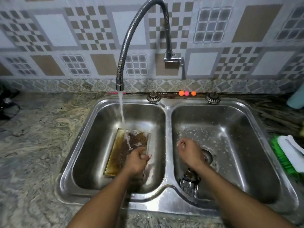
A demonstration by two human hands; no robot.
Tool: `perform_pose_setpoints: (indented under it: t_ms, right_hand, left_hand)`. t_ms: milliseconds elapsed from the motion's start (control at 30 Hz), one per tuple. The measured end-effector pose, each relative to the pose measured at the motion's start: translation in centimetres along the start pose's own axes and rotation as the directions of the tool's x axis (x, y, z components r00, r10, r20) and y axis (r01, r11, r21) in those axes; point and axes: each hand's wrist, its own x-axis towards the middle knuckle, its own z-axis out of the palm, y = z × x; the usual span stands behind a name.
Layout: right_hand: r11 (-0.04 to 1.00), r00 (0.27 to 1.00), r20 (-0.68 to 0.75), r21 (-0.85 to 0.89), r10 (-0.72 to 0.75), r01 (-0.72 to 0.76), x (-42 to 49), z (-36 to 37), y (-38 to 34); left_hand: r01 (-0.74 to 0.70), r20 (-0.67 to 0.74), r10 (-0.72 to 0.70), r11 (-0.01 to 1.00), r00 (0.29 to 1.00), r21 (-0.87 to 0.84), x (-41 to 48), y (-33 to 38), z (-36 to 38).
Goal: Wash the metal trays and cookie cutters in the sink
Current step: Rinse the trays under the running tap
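Stained metal tray (pixel 121 150) lies in the left basin of the sink (pixel 167 111) under the running tap (pixel 120 81), left hand (pixel 138 159) gripping its right rim, right hand (pixel 189 151) curled on nothing visible over the right basin; a wet one-handed grip risks slippage and splashing.

Nothing in view carries writing, a label, a brand or a number that can be read. The wall tiles (pixel 74 30) show only checks and squares. The tray (pixel 115 153) in the sink (pixel 167 112) bears no legible mark.
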Motion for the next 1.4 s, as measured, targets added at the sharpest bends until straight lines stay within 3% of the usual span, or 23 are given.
perform_pose_setpoints:
  t_ms: [67,167,300,433,633,800,933,1067,1200,1300,1400]
  right_hand:
    - [0.994,0.998,-0.013,0.091,-0.062,0.063,0.2,1.8,-3.9]
    - [0.992,0.992,0.115,0.122,-0.046,0.032,0.2,6.5,-8.0]
    - [0.977,0.933,0.291,-0.019,0.210,-0.213,-0.1,14.5,-8.2]
    - [0.934,0.896,0.263,-0.111,0.358,-0.340,-1.0,19.3,-6.9]
    - [0.930,0.943,0.096,-0.222,0.319,-0.292,-1.2,18.5,-7.8]
    - [0.932,0.938,0.110,-0.202,0.328,-0.302,-0.2,14.7,-9.4]
    - [0.932,0.944,0.157,-0.272,0.291,-0.241,0.6,12.4,-10.7]
    - [0.958,0.957,0.145,-0.179,0.250,-0.223,0.6,11.3,-12.3]
    - [0.991,0.991,0.024,-0.007,0.134,-0.133,-0.1,9.8,-13.6]
    - [0.999,1.000,-0.026,-0.039,-0.007,0.006,-1.3,8.4,-15.0]
    - [0.950,0.961,-0.097,-0.203,-0.260,0.237,-3.1,8.3,-15.9]
  left_hand:
    - [0.053,-0.076,-0.051,0.998,0.996,0.021,0.9,-1.8,-2.5]
    - [0.154,-0.148,-0.131,0.976,0.980,0.157,3.0,-6.3,-5.9]
    - [0.272,-0.183,-0.232,0.932,0.955,0.240,6.0,-12.1,-7.6]
    - [0.241,-0.186,-0.198,0.937,0.962,0.252,4.4,-10.9,-9.6]
    - [0.210,-0.185,-0.162,0.938,0.969,0.276,5.1,-10.4,-11.7]
    - [0.120,-0.170,-0.081,0.965,0.982,0.232,5.4,-7.9,-13.1]
    - [0.110,-0.173,-0.034,0.887,0.984,0.449,5.4,-6.1,-13.7]
    - [0.105,-0.174,-0.010,0.831,0.985,0.546,4.4,-5.8,-13.5]
    - [0.069,-0.147,-0.006,0.902,0.989,0.425,4.1,-5.5,-13.5]
    - [0.001,-0.104,0.010,0.994,0.995,0.105,3.9,-3.8,-13.1]
    - [0.018,-0.010,-0.022,0.950,1.000,-0.312,4.3,-1.1,-12.3]
